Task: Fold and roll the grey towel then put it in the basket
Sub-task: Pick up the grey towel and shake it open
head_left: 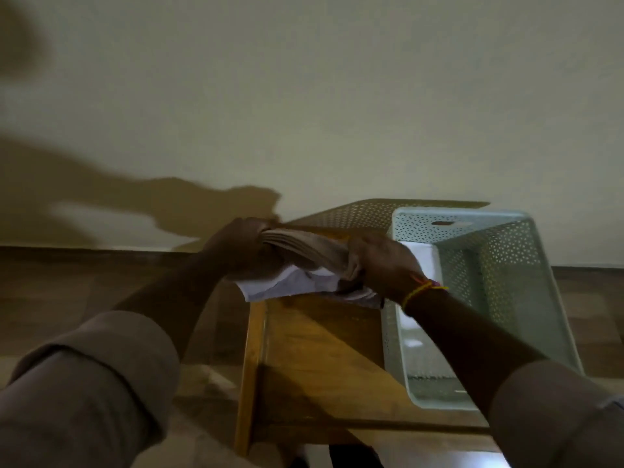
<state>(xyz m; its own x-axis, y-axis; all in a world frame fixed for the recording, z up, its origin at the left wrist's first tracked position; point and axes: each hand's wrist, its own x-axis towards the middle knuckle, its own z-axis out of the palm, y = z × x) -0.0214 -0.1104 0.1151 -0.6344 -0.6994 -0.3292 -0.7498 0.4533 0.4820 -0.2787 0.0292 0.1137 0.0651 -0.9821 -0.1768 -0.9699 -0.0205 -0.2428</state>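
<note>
The grey towel [304,256] is bunched into a thick folded roll, held in the air above the far end of a small wooden table [320,359]. My left hand [236,248] grips its left end and my right hand [385,261] grips its right end. A paler loose flap of the towel hangs below the roll between my hands. The pale green perforated basket [499,265] stands on the right side of the table, just right of my right hand, open at the top, and nothing shows inside it.
A plain cream wall fills the background, with my arms' shadows on it. Wood-look floor lies to the left and right of the table. My right wrist wears a yellow and red thread band [422,292].
</note>
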